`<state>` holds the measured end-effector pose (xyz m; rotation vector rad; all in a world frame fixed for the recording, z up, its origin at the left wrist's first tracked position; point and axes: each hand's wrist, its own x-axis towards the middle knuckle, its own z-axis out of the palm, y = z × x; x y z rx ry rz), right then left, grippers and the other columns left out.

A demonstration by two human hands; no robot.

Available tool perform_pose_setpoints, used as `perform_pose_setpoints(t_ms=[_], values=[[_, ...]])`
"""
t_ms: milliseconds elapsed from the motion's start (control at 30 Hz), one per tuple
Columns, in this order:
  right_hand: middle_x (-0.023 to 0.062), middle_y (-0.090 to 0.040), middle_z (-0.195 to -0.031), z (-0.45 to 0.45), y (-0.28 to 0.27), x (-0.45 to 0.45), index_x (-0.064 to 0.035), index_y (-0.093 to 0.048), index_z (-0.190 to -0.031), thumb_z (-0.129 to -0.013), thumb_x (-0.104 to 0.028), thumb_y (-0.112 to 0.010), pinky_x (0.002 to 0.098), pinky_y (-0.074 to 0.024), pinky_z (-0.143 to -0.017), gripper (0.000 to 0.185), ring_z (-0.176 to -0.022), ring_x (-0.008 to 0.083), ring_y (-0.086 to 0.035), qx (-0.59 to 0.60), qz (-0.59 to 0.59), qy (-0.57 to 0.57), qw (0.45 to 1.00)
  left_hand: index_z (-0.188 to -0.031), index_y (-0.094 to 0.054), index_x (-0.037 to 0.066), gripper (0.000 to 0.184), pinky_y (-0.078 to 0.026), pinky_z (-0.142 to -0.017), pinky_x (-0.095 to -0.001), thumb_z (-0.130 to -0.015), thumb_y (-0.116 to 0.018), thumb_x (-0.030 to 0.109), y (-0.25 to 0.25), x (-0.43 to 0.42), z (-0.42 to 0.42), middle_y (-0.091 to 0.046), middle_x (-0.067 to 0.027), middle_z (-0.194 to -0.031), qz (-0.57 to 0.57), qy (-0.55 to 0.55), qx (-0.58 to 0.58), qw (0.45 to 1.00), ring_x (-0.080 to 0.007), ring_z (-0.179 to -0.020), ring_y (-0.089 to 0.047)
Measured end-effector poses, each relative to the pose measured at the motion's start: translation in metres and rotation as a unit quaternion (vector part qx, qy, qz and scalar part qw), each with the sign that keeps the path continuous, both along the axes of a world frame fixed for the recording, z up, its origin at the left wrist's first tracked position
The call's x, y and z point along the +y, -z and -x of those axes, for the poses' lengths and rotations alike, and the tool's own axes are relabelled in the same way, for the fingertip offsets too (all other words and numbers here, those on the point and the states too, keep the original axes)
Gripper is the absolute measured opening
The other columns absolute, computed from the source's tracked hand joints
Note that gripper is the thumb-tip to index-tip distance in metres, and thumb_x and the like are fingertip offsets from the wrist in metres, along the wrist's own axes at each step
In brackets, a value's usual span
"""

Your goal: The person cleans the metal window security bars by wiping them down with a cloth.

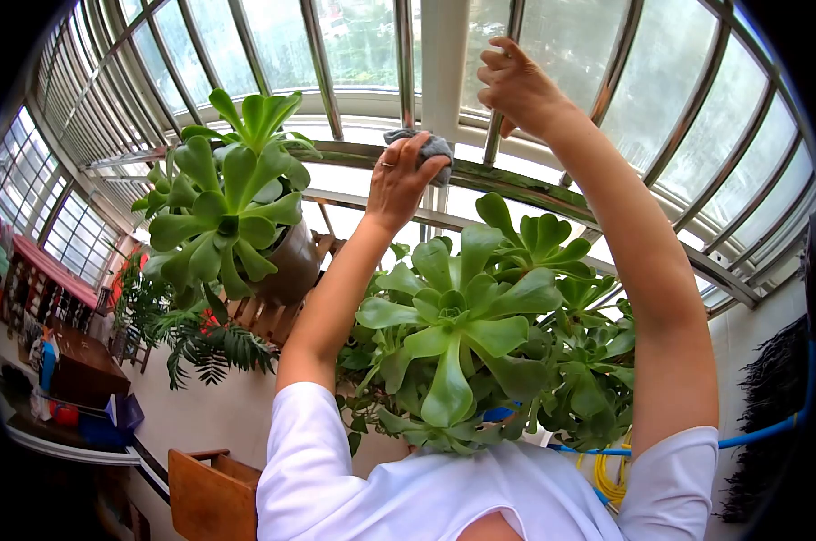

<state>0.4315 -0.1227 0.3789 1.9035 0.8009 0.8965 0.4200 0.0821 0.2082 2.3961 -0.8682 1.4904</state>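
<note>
My left hand (401,180) is closed round a grey cloth (428,153), which touches the horizontal metal rail (516,187) near the base of an upright bar. Raised higher on the right, my right hand (516,86) has its fingers curled beside another upright bar (507,90); whether it grips anything is hidden. Below and between my arms spreads a large green succulent (453,316). A second potted succulent (227,216) stands left of my left hand, its brown pot (290,261) partly covered by leaves.
Metal bars run in front of the windows (570,54). A wooden stool (211,496) stands at the lower left, with leafy plants (205,343) above it. A blue hose (760,435) and black fringed material (773,397) are at the right.
</note>
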Motion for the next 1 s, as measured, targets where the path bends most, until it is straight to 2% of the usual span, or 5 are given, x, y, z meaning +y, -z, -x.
perform_pose_setpoints(t_ms=[167,433,533,833,1000], values=[[-0.0116,-0.059,-0.083,-0.003,0.001,0.001,-0.0278,-0.067,-0.067,-0.047,-0.047,-0.08,0.0399,-0.0081,-0.112,0.03,-0.109,0.0109,-0.049,0.008,0.006,0.019,1.0,-0.104,-0.055,0.019,0.031,-0.043,-0.087,-0.0422,-0.076,-0.059,0.005,-0.012,-0.027,0.008,-0.057,-0.0052,-0.116,0.037,0.009,0.024,0.999,-0.0287,-0.108,-0.054],[-0.0103,-0.06,-0.085,-0.001,0.0,0.002,-0.0267,-0.068,-0.069,-0.049,-0.047,-0.079,0.0404,-0.0092,-0.112,0.03,-0.111,0.0126,-0.049,0.006,0.001,0.018,1.0,-0.101,-0.055,0.017,0.027,-0.055,-0.066,-0.0351,-0.078,-0.059,0.006,-0.053,-0.029,-0.011,-0.059,-0.0058,-0.098,-0.145,0.101,0.047,0.983,-0.0245,-0.093,-0.063],[-0.0103,-0.061,-0.085,0.002,0.0,0.003,-0.0266,-0.068,-0.067,-0.049,-0.045,-0.079,0.0394,-0.0094,-0.112,0.027,-0.11,0.013,-0.049,0.006,0.004,0.023,1.0,-0.106,-0.055,0.017,0.028,-0.056,-0.065,-0.0397,-0.08,-0.057,0.008,-0.064,-0.03,-0.02,-0.059,-0.0098,-0.102,0.02,-0.028,0.038,0.999,-0.0324,-0.082,-0.065],[-0.0123,-0.06,-0.084,0.002,-0.001,0.002,-0.0267,-0.068,-0.067,-0.05,-0.046,-0.078,0.0399,-0.009,-0.112,0.027,-0.11,0.0122,-0.048,0.046,0.0,0.033,0.998,-0.093,-0.065,0.016,0.019,-0.054,-0.078,-0.0334,-0.077,-0.059,0.009,-0.065,-0.046,-0.041,-0.052,-0.0026,-0.11,-0.156,-0.022,0.073,0.985,-0.0239,-0.102,-0.054],[-0.0133,-0.06,-0.083,0.001,-0.001,0.002,-0.0272,-0.068,-0.066,-0.052,-0.047,-0.077,0.0395,-0.0099,-0.112,0.026,-0.11,0.0106,-0.048,0.004,0.014,0.023,1.0,-0.104,-0.066,0.017,0.039,-0.049,-0.087,-0.0394,-0.075,-0.051,-0.005,-0.054,-0.049,-0.053,-0.054,-0.0056,-0.109,0.003,0.148,0.177,0.973,-0.0273,-0.108,-0.053]])
